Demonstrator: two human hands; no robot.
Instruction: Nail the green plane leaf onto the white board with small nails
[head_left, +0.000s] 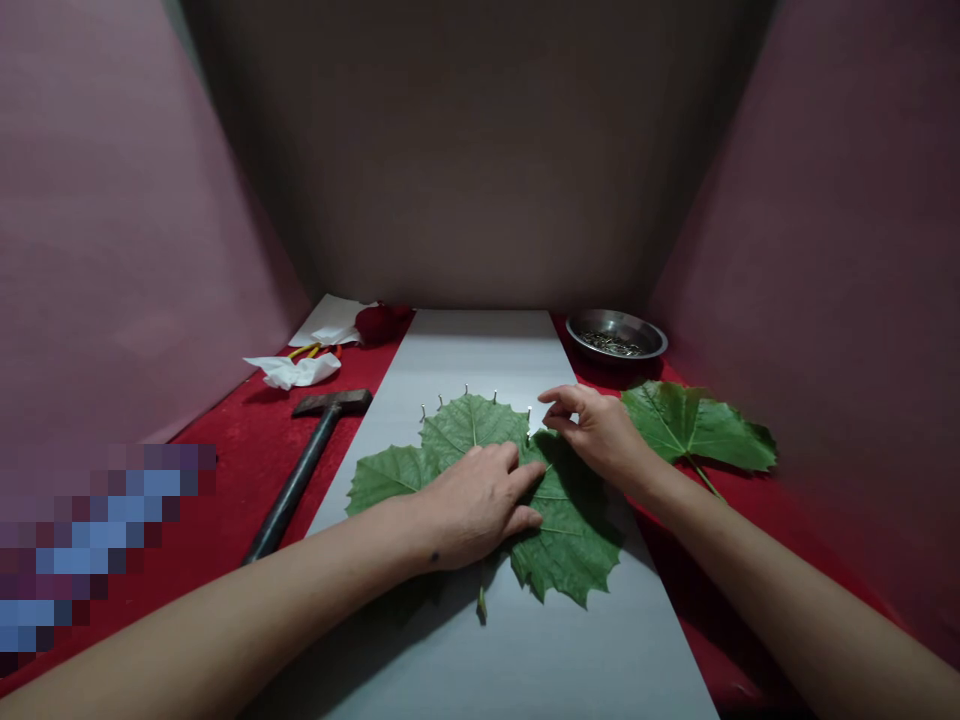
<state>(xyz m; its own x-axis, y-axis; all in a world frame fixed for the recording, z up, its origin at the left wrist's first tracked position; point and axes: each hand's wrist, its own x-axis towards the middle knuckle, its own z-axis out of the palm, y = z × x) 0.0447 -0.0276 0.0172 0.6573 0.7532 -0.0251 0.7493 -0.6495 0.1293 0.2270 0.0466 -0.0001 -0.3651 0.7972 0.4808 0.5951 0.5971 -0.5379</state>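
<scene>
A large green lobed leaf [570, 540] lies flat on a pale grey board [480, 350]. Several small nails [466, 390] stand upright around its far edge. My left hand [476, 500] rests palm down on the middle of the leaf, fingers stretched flat. At the leaf's far right lobe, my right hand [596, 430] has its thumb and forefinger pinched together beside one nail [529, 413]. What the pinch holds is too small to make out.
A hammer [304, 465] lies on the red cloth [247, 440] left of the board. Crumpled white tissue [292, 370] and yellow-handled pliers [311, 350] sit behind it. A metal bowl [616, 335] of small nails stands at the back right, with a second leaf [694, 425] nearby.
</scene>
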